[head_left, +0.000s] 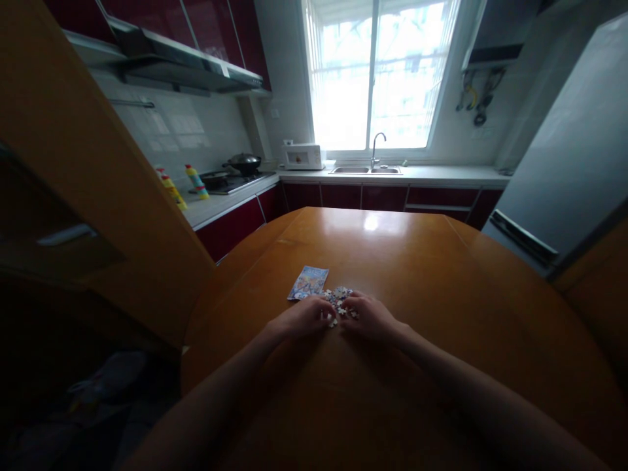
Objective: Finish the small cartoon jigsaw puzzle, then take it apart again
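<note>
A small heap of loose jigsaw pieces (339, 296) lies on the round wooden table (417, 275). Both hands rest on the near side of the heap, almost touching each other. My left hand (300, 317) has its fingers curled down onto the pieces at the left. My right hand (369, 315) is curled the same way at the right. What the fingertips pinch is too small to make out. A small colourful picture card (309, 282) lies flat just beyond my left hand, beside the heap.
An orange cabinet door (73, 150) stands close on the left. A grey fridge (564, 157) stands at the right. Beyond the table run a counter with a sink (366, 170), a white microwave (302, 157), a stove with a pan (243, 163) and bottles (196, 182).
</note>
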`<state>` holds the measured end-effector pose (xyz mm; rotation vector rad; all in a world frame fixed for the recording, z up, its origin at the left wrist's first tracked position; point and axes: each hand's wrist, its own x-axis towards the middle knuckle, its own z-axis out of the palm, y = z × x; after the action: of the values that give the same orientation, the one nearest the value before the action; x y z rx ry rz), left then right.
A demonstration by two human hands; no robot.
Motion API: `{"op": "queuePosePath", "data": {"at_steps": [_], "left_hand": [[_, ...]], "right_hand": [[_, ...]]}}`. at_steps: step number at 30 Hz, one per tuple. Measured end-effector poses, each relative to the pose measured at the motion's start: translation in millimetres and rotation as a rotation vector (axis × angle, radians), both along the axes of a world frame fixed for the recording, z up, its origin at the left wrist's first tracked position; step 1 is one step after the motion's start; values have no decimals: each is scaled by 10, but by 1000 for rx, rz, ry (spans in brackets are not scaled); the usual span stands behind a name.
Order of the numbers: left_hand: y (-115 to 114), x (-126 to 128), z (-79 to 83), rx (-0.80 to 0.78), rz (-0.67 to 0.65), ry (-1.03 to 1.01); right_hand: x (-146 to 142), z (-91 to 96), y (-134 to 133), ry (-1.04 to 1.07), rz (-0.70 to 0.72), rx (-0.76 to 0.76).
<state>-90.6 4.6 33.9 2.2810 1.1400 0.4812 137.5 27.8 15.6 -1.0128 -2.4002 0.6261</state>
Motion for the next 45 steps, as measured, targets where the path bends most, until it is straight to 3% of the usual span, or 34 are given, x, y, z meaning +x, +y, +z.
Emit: {"op": "queuePosePath", "data": {"at_steps": [7,17,22,28,35,39,45], "left_hand": [[72,-8,-147,5,86,-108],[269,-14,-208,57,208,-297],[332,-130,-200,69,244,-264],[275,-209,-181,135,212,-96],[183,-79,-150,193,194,72],[175,-49,-150,241,176,120],[188,14,-212,296,176,110]], "right_hand": [[-278,-92,-49,67,-71,16],[-267,-161,194,244,-105,-107],[-112,-80,287,260,-1,-191],[150,1,381,286,-55,-307],[238,4,452,265,-172,-174],[416,58,279,156,-220,-90],[809,-34,-253,-44,-253,-74]]}}
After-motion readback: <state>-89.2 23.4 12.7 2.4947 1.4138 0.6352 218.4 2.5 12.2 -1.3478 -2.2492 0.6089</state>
